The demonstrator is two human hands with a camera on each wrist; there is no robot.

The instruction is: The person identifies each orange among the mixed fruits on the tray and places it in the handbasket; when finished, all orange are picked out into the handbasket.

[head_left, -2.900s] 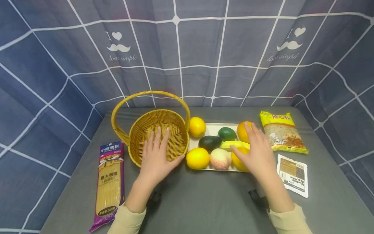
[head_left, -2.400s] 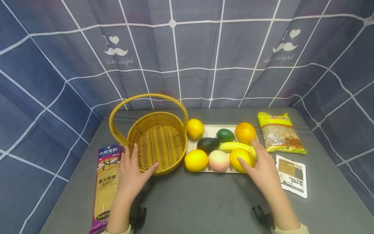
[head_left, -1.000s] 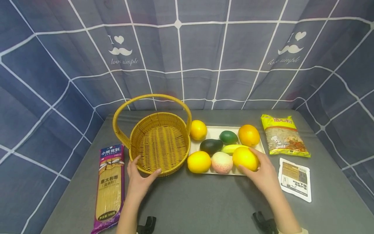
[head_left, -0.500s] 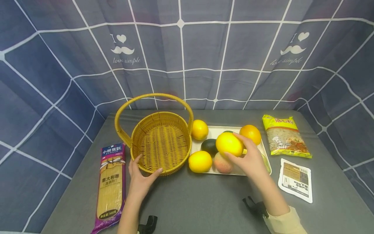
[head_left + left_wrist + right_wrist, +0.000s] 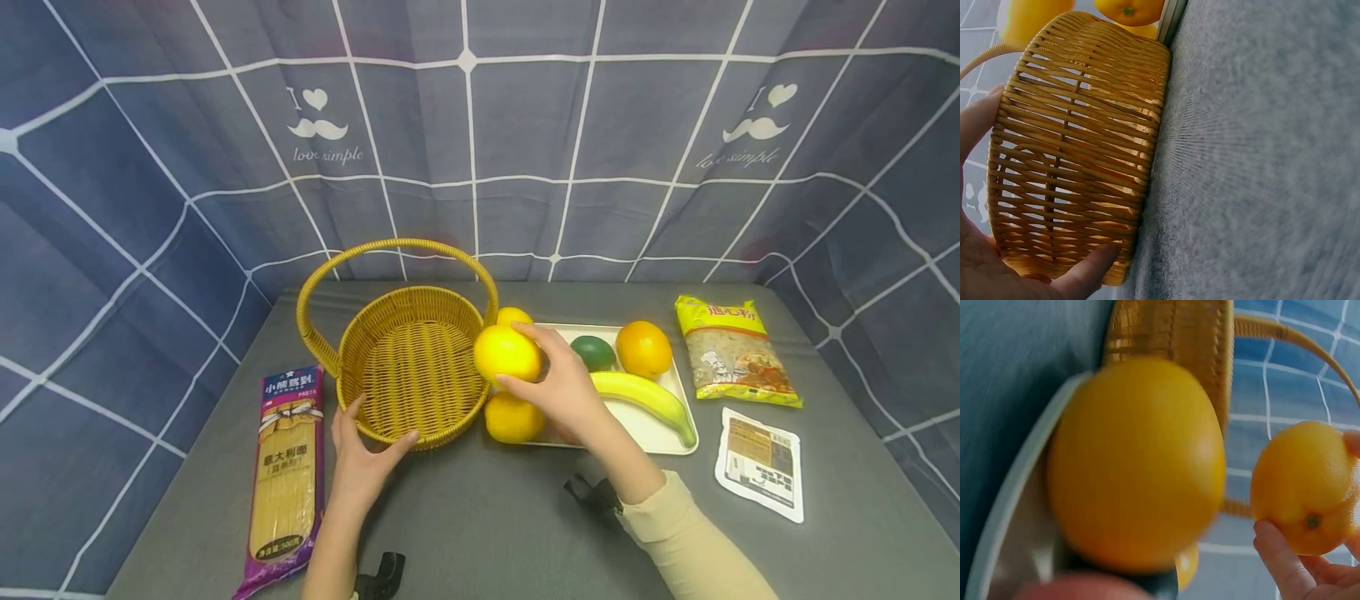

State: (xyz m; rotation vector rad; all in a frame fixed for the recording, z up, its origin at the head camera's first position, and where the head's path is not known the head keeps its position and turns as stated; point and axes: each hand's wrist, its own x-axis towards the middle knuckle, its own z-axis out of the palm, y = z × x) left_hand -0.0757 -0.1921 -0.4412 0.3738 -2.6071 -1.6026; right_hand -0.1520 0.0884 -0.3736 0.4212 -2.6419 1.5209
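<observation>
My right hand [image 5: 558, 379] holds a yellow orange [image 5: 507, 353] in the air between the tray [image 5: 678, 446] and the wicker basket [image 5: 420, 367]. In the right wrist view, the thumb and fingers pinch this orange [image 5: 1304, 487], its stem spot showing. My left hand [image 5: 360, 467] grips the basket's near rim; in the left wrist view, fingers lie against the woven wall [image 5: 1079, 156]. A second yellow fruit [image 5: 513, 418] lies below the held orange at the tray's near left corner, and another [image 5: 515, 316] is partly covered behind it. The basket holds nothing.
On the tray lie a banana [image 5: 645, 400], a green fruit [image 5: 593, 353] and another orange [image 5: 643, 349]; my right hand mostly hides a peach. A spaghetti pack [image 5: 285, 467] lies left, a yellow macaroni bag [image 5: 737, 350] and white sachet [image 5: 761, 464] right.
My right hand took hold of the orange at the tray's near right, lifted it and carried it left toward the basket, uncovering the banana. My left hand came to the basket's near rim and stayed.
</observation>
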